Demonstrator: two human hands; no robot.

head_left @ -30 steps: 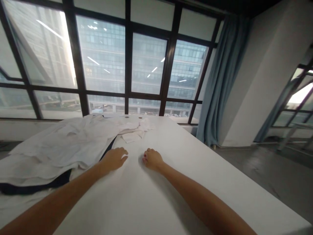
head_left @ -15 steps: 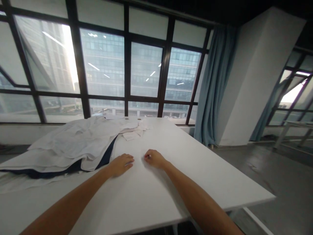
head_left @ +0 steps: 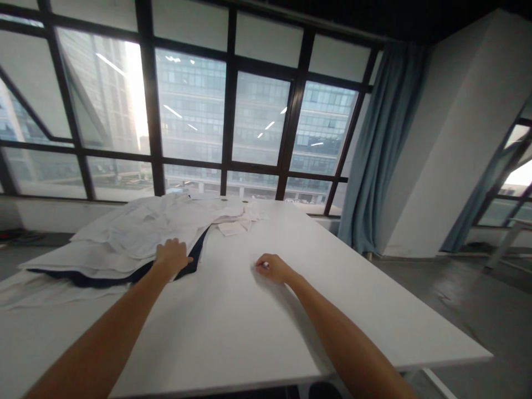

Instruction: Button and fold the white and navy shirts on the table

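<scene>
A pile of white cloth pieces (head_left: pixel 120 227) lies on the left half of the white table (head_left: pixel 233 332), with a dark navy layer (head_left: pixel 192 263) showing along its near edge. My left hand (head_left: pixel 172 255) is over the near right part of this pile, palm down, its thumb stretched out sideways. Whether its fingertips press on the fabric I cannot tell. To the right, my right hand (head_left: pixel 273 269) rests low over the bare tabletop. Its fingers are pinched together on something tiny, with a spot of red at the fingertips, too small to name.
Small loose white fabric pieces (head_left: pixel 233 227) lie at the pile's right end. Behind the table runs a wall of dark-framed windows (head_left: pixel 260 122). A blue curtain (head_left: pixel 378 160) hangs beside a pale pillar (head_left: pixel 440 149) at right. The table's right edge borders a grey floor (head_left: pixel 449 299).
My left hand has moved left and away from me, from the tabletop onto the cloth pile. My right hand stays pinched in nearly the same spot. The view has turned slightly left.
</scene>
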